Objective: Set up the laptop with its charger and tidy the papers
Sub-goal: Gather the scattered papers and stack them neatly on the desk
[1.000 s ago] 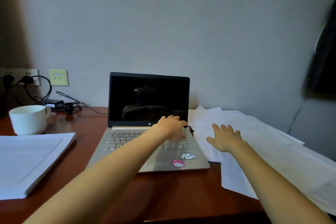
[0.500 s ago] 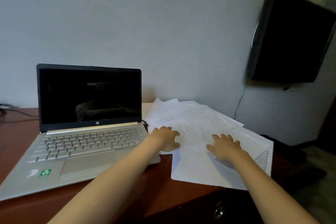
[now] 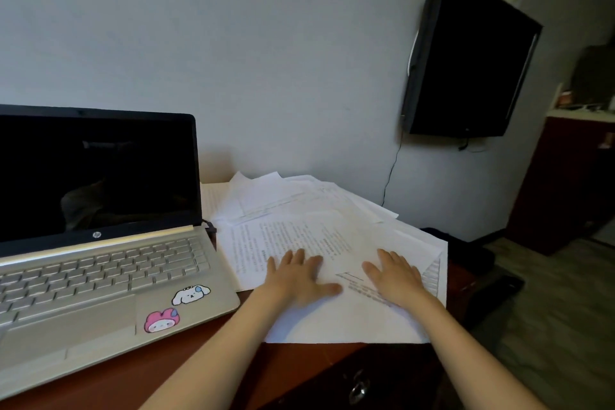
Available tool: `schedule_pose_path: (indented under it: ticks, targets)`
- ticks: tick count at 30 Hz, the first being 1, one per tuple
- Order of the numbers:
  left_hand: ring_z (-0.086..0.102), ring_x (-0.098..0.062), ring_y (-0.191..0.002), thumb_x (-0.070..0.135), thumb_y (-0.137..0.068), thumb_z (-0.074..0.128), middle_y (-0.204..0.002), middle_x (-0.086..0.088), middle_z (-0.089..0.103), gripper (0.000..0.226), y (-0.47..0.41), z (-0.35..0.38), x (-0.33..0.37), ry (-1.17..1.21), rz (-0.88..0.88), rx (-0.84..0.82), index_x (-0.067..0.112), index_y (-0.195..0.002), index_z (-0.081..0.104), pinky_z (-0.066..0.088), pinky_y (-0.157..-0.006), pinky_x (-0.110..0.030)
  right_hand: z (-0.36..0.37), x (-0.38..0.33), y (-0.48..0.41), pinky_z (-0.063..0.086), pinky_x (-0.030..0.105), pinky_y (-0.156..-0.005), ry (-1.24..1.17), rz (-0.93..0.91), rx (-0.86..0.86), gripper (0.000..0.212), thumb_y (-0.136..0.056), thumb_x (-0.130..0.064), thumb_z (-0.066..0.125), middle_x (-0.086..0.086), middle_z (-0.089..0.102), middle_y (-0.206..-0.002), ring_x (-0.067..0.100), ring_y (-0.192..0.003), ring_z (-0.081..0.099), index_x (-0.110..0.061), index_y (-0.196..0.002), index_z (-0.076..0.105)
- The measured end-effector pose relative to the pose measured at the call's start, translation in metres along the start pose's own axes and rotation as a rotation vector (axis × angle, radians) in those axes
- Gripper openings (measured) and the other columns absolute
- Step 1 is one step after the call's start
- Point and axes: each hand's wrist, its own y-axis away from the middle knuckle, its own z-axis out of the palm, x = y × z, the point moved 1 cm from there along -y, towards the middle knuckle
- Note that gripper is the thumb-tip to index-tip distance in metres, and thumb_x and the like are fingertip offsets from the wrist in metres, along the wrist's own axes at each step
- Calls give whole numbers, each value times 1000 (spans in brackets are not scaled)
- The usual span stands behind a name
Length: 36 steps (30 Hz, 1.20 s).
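Observation:
An open silver laptop (image 3: 100,263) with a dark screen and two cartoon stickers stands on the left of the reddish wooden desk (image 3: 206,366). A black charger plug (image 3: 210,227) sits at its right hinge edge. To the right of the laptop lies a loose, spread pile of white printed papers (image 3: 316,210). My left hand (image 3: 296,275) lies flat on the papers near the laptop, fingers apart. My right hand (image 3: 394,275) lies flat on the papers further right, fingers apart. Neither hand holds anything.
A black wall-mounted screen (image 3: 466,56) hangs at the upper right, with a thin cable running down the wall. The desk's right edge ends just past the papers, with a drawer handle (image 3: 357,388) below the front edge. A dark cabinet (image 3: 565,183) stands far right.
The view has swung right and closer to the papers. My left hand left the laptop's right edge and came down flat on the papers; my right hand stays pressed on them.

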Motion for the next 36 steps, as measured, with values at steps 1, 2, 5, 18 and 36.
schedule_pose_path:
  ticks: [1, 2, 5, 18, 36]
  targets:
    - [-1, -26, -146, 67, -87, 35, -159, -4, 3, 77, -1, 3, -1, -1, 1, 8, 28, -149, 13, -2, -115, -52, -1, 2, -3, 24, 38, -111, -63, 10, 24, 54, -97, -43, 33, 6, 32, -149, 24, -136, 29, -15, -143, 28]
    - [-2, -25, -146, 67, -87, 34, -159, -3, 1, 77, -3, 5, -2, -3, 6, 17, 28, -150, 12, -3, -115, -53, -4, 1, -7, 29, 34, -107, -175, 26, 41, 50, -96, -37, 38, 5, 36, -146, 25, -132, 35, -15, -141, 32]
    - [-2, -24, -146, 65, -89, 33, -159, -2, 1, 75, -4, 7, -4, -6, 26, 38, 28, -150, 11, -4, -115, -52, -15, -11, -16, 40, 26, -82, -695, 166, 74, 31, -91, -16, 52, 10, 51, -120, 27, -106, 53, -12, -121, 48]
    - [42, -23, -128, 45, -92, 40, -141, -2, 44, 58, -4, -1, -8, 27, 26, 272, 24, -144, 27, 32, -104, -36, -27, -4, -36, 28, 9, -27, -1216, 392, 209, 20, -81, 5, 64, 7, 49, -65, 14, -40, 45, -10, -91, 56]
    - [56, -36, -102, 23, -95, 36, -109, -15, 62, 37, 8, -20, -3, 21, 31, 483, 17, -131, 42, 34, -71, -32, -51, 51, -40, 38, 21, -42, -1301, 590, 395, 16, -93, -13, 45, 13, 49, -69, 23, -53, 45, 0, -97, 54]
